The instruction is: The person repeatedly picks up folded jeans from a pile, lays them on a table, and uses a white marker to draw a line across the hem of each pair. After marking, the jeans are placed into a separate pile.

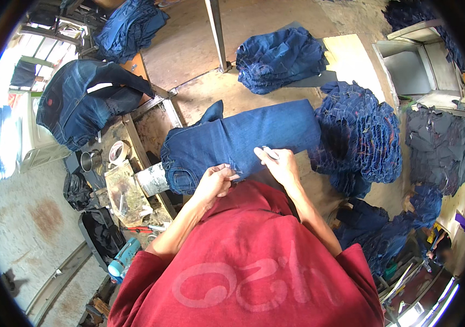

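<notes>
A pair of blue jeans (232, 139) lies draped across a pale, board-like support (152, 180) in front of me, its leg stretching to the right. My left hand (216, 182) is closed, thumb and fingers pinching at the near edge of the denim, where some loose light threads show. Over the same leg, further right, my right hand (279, 165) is curled round a small pale, shiny object (269, 153). Its kind is mostly hidden by the fingers.
To the right stands a layered stack of jeans (358, 133), with another denim pile (281, 57) beyond it. Dark jeans (85, 98) hang at the left. Nearby are a tape roll (119, 152), a metal cup (90, 160) and a light blue bottle (125, 257). A metal post (216, 35) rises ahead.
</notes>
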`<state>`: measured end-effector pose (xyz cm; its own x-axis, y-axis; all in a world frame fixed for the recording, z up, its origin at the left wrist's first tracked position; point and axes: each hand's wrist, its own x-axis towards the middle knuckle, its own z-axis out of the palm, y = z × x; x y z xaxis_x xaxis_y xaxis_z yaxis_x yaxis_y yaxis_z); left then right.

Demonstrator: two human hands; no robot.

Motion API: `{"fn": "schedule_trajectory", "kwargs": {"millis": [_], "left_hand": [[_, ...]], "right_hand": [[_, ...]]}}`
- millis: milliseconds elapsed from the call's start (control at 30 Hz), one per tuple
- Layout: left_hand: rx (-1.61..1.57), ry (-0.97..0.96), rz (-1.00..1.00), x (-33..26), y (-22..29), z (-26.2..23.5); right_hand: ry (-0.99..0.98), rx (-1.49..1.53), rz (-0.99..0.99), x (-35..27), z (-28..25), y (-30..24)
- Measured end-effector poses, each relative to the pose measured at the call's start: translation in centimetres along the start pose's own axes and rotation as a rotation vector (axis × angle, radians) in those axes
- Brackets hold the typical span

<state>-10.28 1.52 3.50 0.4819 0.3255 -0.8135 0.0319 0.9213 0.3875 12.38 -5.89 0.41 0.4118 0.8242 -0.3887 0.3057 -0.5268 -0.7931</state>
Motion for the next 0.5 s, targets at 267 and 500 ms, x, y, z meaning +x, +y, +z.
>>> {"fn": "schedule_trajectory", "kwargs": {"millis": [267,500], "left_hand": [[0.192,0.133,0.087,1.3,-0.8,1.6],[0.020,0.157,0.018,-0.9,-0.8,0.8]], "right_hand": [[-0.040,-0.029,-0.020,0.0,1.0,1.1],[-0.017,-0.018,0.005,-1.1,0.4,0.8]]}}
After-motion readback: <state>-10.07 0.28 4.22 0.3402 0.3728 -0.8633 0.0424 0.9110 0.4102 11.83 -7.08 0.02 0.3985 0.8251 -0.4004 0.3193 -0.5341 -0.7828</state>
